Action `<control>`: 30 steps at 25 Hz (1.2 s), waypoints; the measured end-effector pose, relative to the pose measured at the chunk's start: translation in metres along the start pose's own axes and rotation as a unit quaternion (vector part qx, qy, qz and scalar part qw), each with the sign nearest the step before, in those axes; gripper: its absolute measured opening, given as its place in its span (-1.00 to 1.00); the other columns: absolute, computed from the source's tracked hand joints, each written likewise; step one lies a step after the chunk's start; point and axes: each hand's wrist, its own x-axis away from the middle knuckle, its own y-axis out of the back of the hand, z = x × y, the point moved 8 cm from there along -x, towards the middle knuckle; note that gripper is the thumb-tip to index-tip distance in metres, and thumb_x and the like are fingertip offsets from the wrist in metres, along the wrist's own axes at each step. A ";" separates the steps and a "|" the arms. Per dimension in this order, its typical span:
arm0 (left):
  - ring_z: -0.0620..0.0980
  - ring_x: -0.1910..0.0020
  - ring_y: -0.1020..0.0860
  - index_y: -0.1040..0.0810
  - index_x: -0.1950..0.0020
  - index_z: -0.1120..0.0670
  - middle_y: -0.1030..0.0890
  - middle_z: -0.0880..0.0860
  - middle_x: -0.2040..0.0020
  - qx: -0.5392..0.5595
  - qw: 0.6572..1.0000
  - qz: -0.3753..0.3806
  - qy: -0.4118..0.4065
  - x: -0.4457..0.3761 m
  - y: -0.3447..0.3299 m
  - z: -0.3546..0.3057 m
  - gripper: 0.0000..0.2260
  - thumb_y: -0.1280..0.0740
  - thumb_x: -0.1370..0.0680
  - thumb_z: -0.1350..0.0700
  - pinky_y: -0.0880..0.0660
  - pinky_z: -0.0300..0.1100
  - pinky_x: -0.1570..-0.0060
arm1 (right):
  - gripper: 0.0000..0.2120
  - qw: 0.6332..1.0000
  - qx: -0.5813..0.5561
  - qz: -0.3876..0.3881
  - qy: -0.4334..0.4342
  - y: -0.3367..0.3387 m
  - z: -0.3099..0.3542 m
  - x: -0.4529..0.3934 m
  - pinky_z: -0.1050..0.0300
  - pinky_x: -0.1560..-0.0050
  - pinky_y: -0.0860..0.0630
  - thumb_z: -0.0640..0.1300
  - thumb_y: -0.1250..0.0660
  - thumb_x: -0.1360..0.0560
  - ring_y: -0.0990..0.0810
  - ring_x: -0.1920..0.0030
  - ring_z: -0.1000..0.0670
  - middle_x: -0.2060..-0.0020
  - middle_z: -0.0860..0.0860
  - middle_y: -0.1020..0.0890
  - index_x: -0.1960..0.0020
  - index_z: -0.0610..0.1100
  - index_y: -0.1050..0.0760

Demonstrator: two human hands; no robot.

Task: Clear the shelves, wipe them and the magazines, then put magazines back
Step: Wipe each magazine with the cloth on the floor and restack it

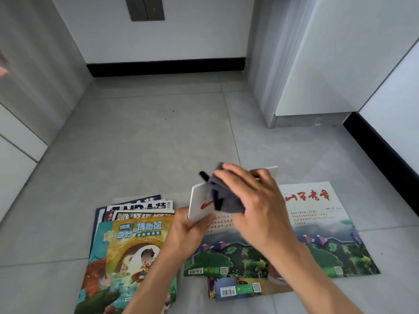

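My left hand (189,232) grips the lower left corner of a white magazine (199,203) with red lettering, holding it tilted above the floor. My right hand (254,205) presses a dark grey cloth (223,198) onto its cover, fingers curled over the cloth. On the floor at the left lies a stack of magazines (133,245) topped by a colourful cartoon cover. Under my hands, at the right, a magazine with a green landscape cover (328,241) lies flat, with more magazines (235,288) poking out beneath it.
Grey floor tiles (147,143) stretch ahead to a white wall with a black skirting board (165,66). Pale cabinet fronts (20,132) stand at the left and a grey-white cabinet (306,75) at the right.
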 end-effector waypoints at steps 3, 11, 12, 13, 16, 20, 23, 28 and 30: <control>-0.15 0.12 -0.64 -0.64 0.11 0.01 -0.69 -0.05 0.11 0.045 0.997 -0.032 0.051 0.004 0.009 0.010 -0.88 -0.44 -0.50 0.24 -0.58 -0.30 0.33 | -0.31 0.989 0.039 -0.022 -0.138 0.010 -0.080 0.004 -0.08 0.02 -0.56 -0.41 -0.41 -0.28 -0.39 0.01 -0.02 -0.29 0.04 -0.59 -0.38 -0.06 -0.50; -0.02 0.22 -0.68 -0.65 0.11 0.16 -0.71 0.06 0.19 0.041 0.997 -0.029 0.058 0.003 0.008 0.013 -1.00 -0.44 -0.50 0.24 -0.60 -0.17 0.34 | -0.47 0.999 -0.045 0.017 -0.013 -0.004 -0.002 -0.006 0.09 0.06 -0.46 -0.22 -0.20 -0.39 -0.40 0.03 0.00 -0.28 0.12 -0.59 -0.34 -0.01 -0.53; -0.02 0.13 -0.67 -0.65 0.08 0.11 -0.71 0.04 0.13 0.052 0.995 -0.037 0.070 0.004 0.012 0.017 -0.96 -0.45 -0.49 0.21 -0.59 -0.21 0.31 | -0.46 0.998 -0.044 0.000 -0.034 -0.002 -0.019 -0.008 0.07 0.07 -0.49 -0.25 -0.23 -0.38 -0.39 0.03 0.00 -0.26 0.10 -0.60 -0.34 -0.02 -0.53; -0.01 0.06 -0.64 -0.65 0.06 0.08 -0.71 0.02 0.08 0.063 0.994 -0.042 0.085 0.005 0.016 0.022 -0.93 -0.46 -0.47 0.19 -0.58 -0.22 0.28 | -0.45 0.997 -0.027 -0.015 -0.069 0.001 -0.044 -0.007 0.04 0.08 -0.50 -0.30 -0.29 -0.37 -0.39 0.03 0.00 -0.24 0.09 -0.62 -0.34 -0.02 -0.53; 0.02 -0.01 -0.60 -0.62 0.05 0.07 -0.69 -0.01 0.07 0.099 0.986 -0.075 0.114 0.008 0.025 0.036 -0.89 -0.46 -0.46 0.22 -0.56 -0.14 0.20 | -0.49 0.976 -0.002 -0.022 -0.216 0.005 -0.112 0.004 0.07 0.08 -0.50 -0.37 -0.35 -0.40 -0.49 0.03 -0.07 -0.12 0.07 -0.67 -0.29 0.00 -0.56; 0.02 -0.01 -0.61 -0.58 0.01 0.09 -0.71 -0.02 0.10 0.256 0.946 -0.144 0.140 0.011 0.026 0.046 -0.76 -0.46 -0.39 0.32 -0.56 -0.06 0.15 | -0.65 0.846 -0.395 0.024 -0.356 -0.025 -0.120 0.029 0.26 0.21 -0.49 -0.29 -0.34 -0.55 -0.65 0.14 0.04 0.14 0.08 -0.69 -0.19 0.11 -0.54; 0.06 -0.05 -0.61 -0.59 -0.02 0.11 -0.72 0.01 0.09 0.265 0.945 -0.119 0.149 0.012 0.017 0.045 -0.70 -0.47 -0.31 0.26 -0.57 -0.03 0.09 | -0.67 0.857 -0.387 0.061 -0.335 -0.035 -0.109 0.033 0.35 0.11 -0.46 -0.22 -0.43 -0.53 -0.62 0.02 0.20 0.06 0.19 -0.69 -0.18 0.14 -0.54; 0.18 -0.09 -0.65 -0.64 -0.06 0.18 -0.70 0.16 -0.05 0.306 0.941 0.025 0.145 0.005 0.031 0.036 -0.50 -0.67 -0.17 0.19 -0.64 -0.01 0.06 | -0.60 0.883 -0.341 0.095 -0.308 0.000 -0.120 0.014 0.46 0.16 -0.47 -0.37 -0.43 -0.47 -0.63 0.05 0.19 0.10 0.18 -0.70 -0.07 0.13 -0.61; 0.18 -0.09 -0.64 -0.61 -0.07 0.19 -0.71 0.15 -0.03 0.278 0.949 0.028 0.146 0.005 0.034 0.039 -0.59 -0.59 -0.26 0.21 -0.65 -0.02 0.08 | -0.61 0.876 -0.364 0.116 -0.296 0.008 -0.119 0.005 0.46 0.18 -0.46 -0.39 -0.41 -0.48 -0.64 0.07 0.19 0.12 0.16 -0.71 -0.08 0.09 -0.61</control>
